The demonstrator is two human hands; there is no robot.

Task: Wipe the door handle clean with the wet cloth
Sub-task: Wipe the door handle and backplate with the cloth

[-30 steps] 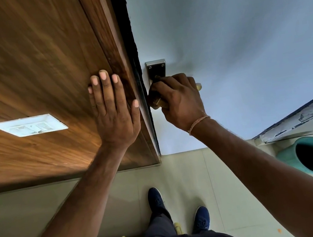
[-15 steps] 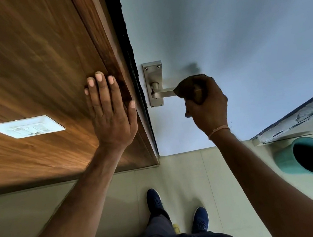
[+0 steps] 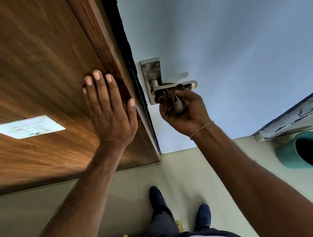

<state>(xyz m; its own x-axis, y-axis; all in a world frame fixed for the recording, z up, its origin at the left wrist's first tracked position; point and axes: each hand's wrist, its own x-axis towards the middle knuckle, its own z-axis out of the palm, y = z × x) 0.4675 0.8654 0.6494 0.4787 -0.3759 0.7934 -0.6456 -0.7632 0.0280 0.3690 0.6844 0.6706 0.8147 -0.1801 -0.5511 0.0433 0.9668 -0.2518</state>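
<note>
Setting: a pale blue door (image 3: 240,33) fills 12 to 3 o'clock of the view; a wood-grain panel (image 3: 22,78) runs from 9 to 11 o'clock; pale floor tiles (image 3: 190,166) lie at 6 o'clock.
Door handle: a metal lever door handle (image 3: 175,85) on an upright backplate (image 3: 151,72), just right of the view's centre, lever pointing toward 3 o'clock.
Wet cloth: a dark, mottled wet cloth (image 3: 168,98), bunched, touching the underside of the lever near the backplate.
Right hand: right hand (image 3: 186,111) at 6 o'clock of the lever, palm up, fingers curled tight around the cloth and pressing it upward.
Left hand: left hand (image 3: 109,109) flat on the panel at 9 o'clock of the handle, 4 fingers straight and close together, thumb splayed toward the door edge; it holds nothing.
Other items: a white switch plate (image 3: 27,127) at 9 o'clock; a teal bucket (image 3: 308,151) on the floor at 4 o'clock; 2 dark blue shoes (image 3: 158,198) at 6 o'clock.
Step in hand: judged to be wiping the lever's lower face; the top and free end show bare.
Next move: likely calls for sliding the cloth along toward 3 o'clock, then wrapping over the top and around the neck and backplate.
</note>
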